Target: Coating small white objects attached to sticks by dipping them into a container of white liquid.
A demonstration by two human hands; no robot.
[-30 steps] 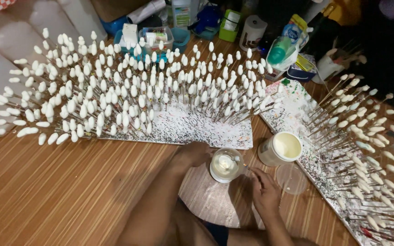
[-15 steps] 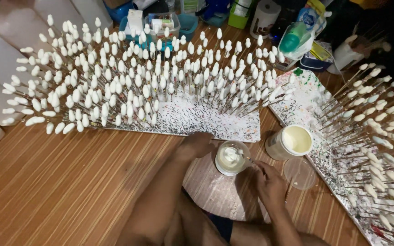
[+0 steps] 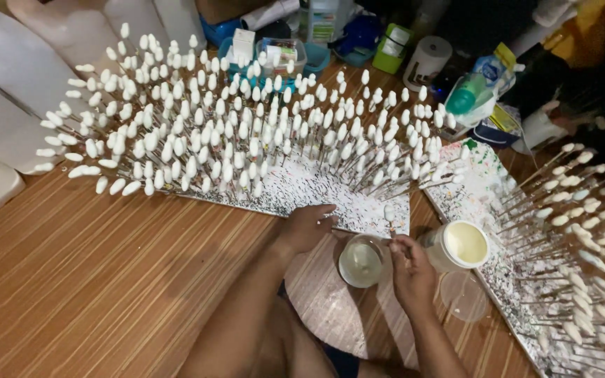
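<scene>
Right now the fingers of the right hand (image 3: 410,269) are pinched together on a thin metal stick (image 3: 390,225) that stands almost upright, with a small white oval bulb (image 3: 388,211) at its top, smooth and glossy like wet coating. This stick is just above the rim of a small clear glass jar (image 3: 363,261), round, with a milky white liquid inside. The left hand (image 3: 307,227) lies a little to the left of the jar, its fingers loosely curled and their tips resting on the speckled edge of a flat white foam board (image 3: 330,196); I cannot tell if it holds something.

Just beside the jar, on the right, stands a round plastic tub (image 3: 462,245) full of thick cream-coloured paint, and a clear round lid (image 3: 463,295) lies flat near it. Jar and hands are over a round woven mat (image 3: 330,308) on the striped wooden floor (image 3: 92,280).

The foam board is covered with dark specks and carries very many sticks with white oval tips (image 3: 211,140), leaning outward like a fan. A second board (image 3: 498,231) at the right holds more such sticks (image 3: 582,238), with colourful stains at its corner.
</scene>
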